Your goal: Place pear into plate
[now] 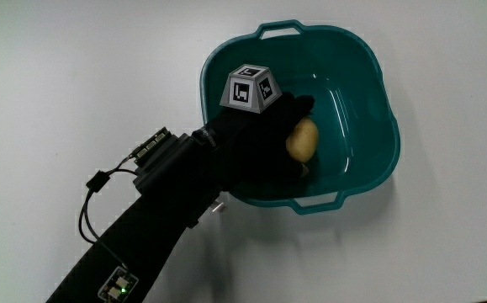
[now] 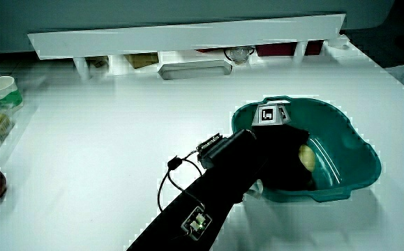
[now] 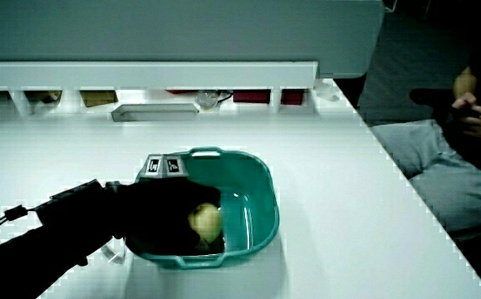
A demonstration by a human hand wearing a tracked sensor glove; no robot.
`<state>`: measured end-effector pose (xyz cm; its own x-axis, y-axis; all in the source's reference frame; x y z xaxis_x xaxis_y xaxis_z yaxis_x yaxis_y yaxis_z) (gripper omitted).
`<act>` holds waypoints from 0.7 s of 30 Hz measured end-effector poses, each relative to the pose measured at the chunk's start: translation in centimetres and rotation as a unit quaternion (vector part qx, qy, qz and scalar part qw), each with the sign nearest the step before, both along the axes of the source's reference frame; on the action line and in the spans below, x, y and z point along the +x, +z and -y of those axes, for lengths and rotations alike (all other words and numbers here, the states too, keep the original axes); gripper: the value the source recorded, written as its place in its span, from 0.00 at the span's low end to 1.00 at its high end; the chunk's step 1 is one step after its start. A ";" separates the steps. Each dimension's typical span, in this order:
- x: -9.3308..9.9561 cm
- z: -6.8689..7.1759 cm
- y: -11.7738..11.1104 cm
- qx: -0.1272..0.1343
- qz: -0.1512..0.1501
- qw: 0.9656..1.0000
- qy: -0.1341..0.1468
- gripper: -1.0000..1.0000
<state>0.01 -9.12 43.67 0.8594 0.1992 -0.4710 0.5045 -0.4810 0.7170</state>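
Forearm (image 1: 155,223), black sleeve w/ small electronics module and looped cable, lies nearest the viewer and reaches across the white table (image 1: 58,76) into the basin. No flat plate present; the receptacle is a teal basin (image 1: 378,101) w/ two handles, taken here as the task's plate.

Hand (image 1: 264,135): inside the basin, over its floor on the side nearer the person. Patterned cube (image 1: 250,87) on its back faces up. Fingers are curled round the pear on the side away from the viewer; whether they press on the fruit or merely rest against it cannot be told from any view.

Pear (image 1: 303,139): yellow, inside the basin, touching the hand. In a side view (image 2: 306,159) it sits low in the basin, prob. on or just above the floor; contact w/ the floor not confirmed. Also seen in a side view (image 3: 207,220) against the glove.

Other items: low partition (image 2: 188,31) w/ shelf compartments; paper cup (image 2: 1,87) and food items near the table's edge, well apart from the basin.

Assessment: step in hand is the placing itself, at or near release. Task appears nearly done. Next move calls for: fingers to let go fully, pear settled on the floor, then hand lifted up over the rim w/o dragging the fruit or catching the basin wall.
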 end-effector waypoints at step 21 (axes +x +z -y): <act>-1.5 -0.2 -5.7 0.047 -0.041 0.998 0.009 0.00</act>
<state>-1.53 -8.96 38.01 0.8139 0.2615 -0.5188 0.5697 -0.5341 0.6246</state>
